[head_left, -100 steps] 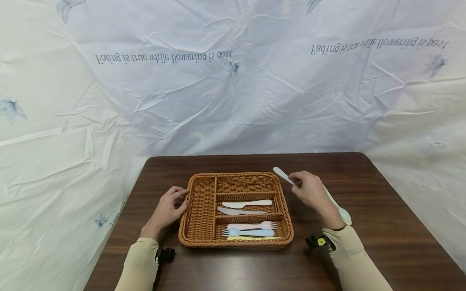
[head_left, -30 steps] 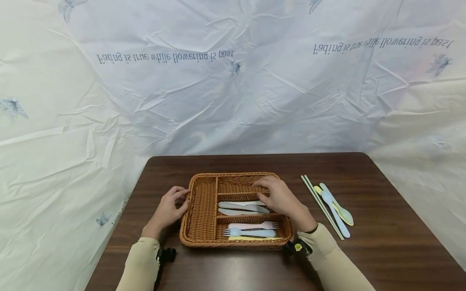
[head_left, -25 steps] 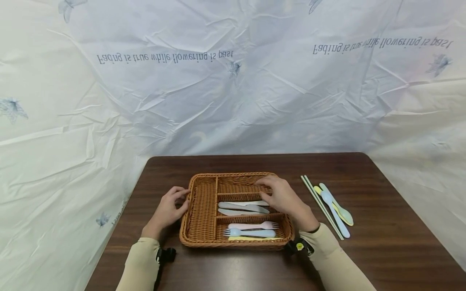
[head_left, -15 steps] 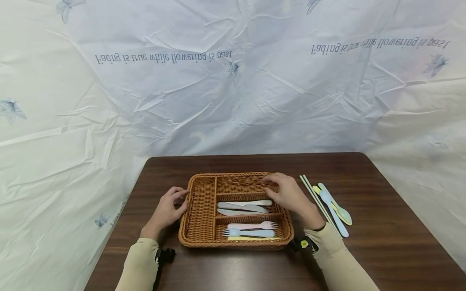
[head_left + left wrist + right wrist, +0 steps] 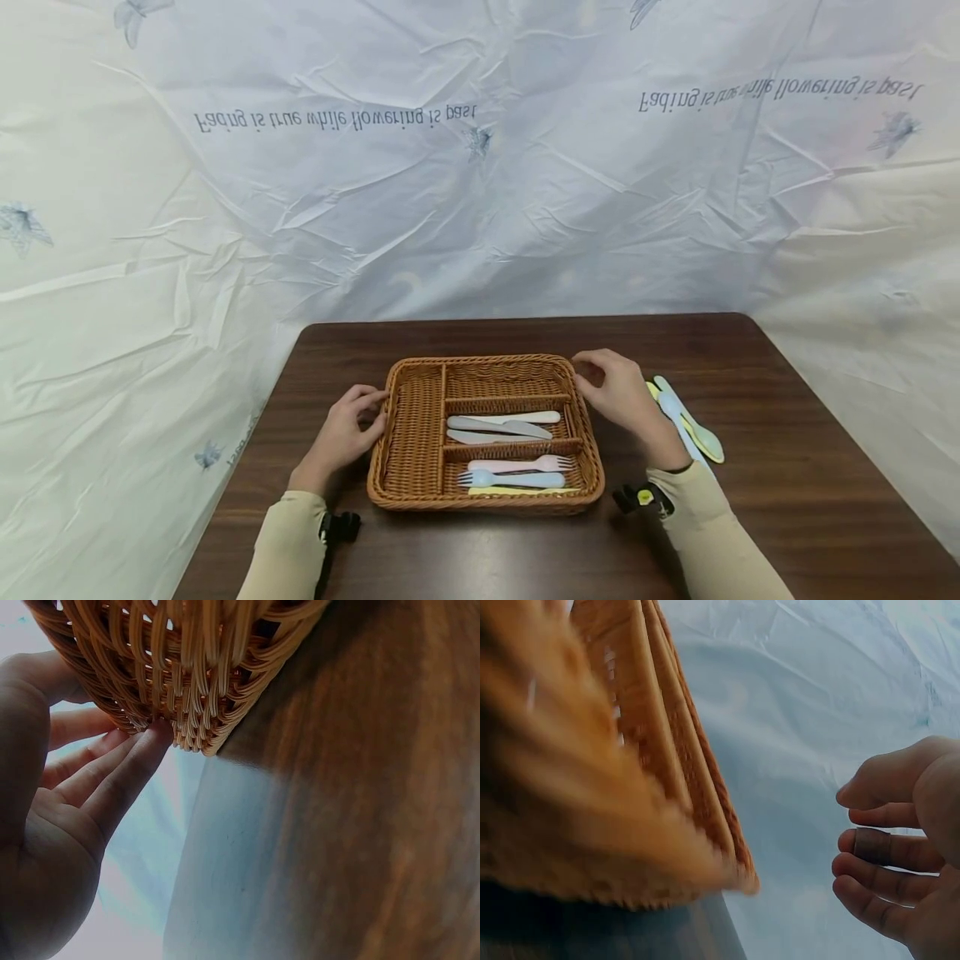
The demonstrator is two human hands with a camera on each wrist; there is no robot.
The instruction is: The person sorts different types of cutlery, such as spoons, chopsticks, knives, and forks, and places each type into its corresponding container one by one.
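Observation:
A brown wicker cutlery basket [image 5: 405,433] with several compartments sits mid-table. My left hand [image 5: 348,429] touches its left side; the left wrist view shows extended fingertips [image 5: 154,739] against the weave. My right hand [image 5: 618,392] hovers just beyond the basket's right rim, fingers loosely bent, holding nothing. In the middle right compartment lie a white knife [image 5: 543,417] and two pale grey ones, the upper grey knife [image 5: 487,426] across the others. The front compartment holds a pink fork [image 5: 525,466], a light blue fork [image 5: 525,480] and a partly hidden yellow piece [image 5: 517,492].
Right of the basket, a light blue spoon [image 5: 670,408], a yellow spoon [image 5: 716,456] and a pale green spoon [image 5: 705,437] overlap on the dark wooden table [image 5: 795,483]. My right forearm hides part of them. A pale printed cloth [image 5: 525,208] hangs behind.
A pale grey knife held in my right hand earlier now lies in the middle compartment. That hand has moved from over the basket to the right, covering the chopsticks from view. My left hand stays put.

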